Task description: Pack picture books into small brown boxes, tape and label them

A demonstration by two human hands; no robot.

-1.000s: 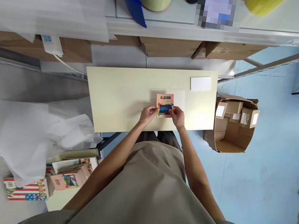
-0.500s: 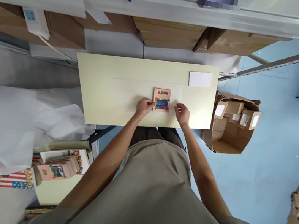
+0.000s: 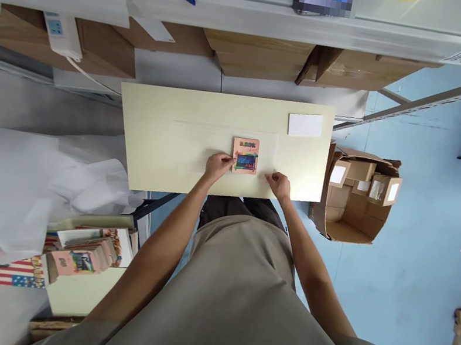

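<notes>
A small pink card (image 3: 245, 155) with a colourful picture lies on a thin translucent sheet (image 3: 199, 146) spread over the pale table (image 3: 157, 130). My left hand (image 3: 218, 165) rests at the card's lower left corner, fingers curled and touching it. My right hand (image 3: 279, 184) sits just right of the card near the table's front edge, fingers bent down onto the sheet, off the card.
A white label (image 3: 305, 125) lies at the table's far right. An open cardboard box (image 3: 358, 192) with small boxes stands on the blue floor to the right. White foam sheets (image 3: 33, 179) and more pink cards (image 3: 76, 261) are at left. Shelves with cartons are behind.
My right hand has let go of the card and moved right and toward me. The left hand stays at the card's corner. The view has shifted slightly.
</notes>
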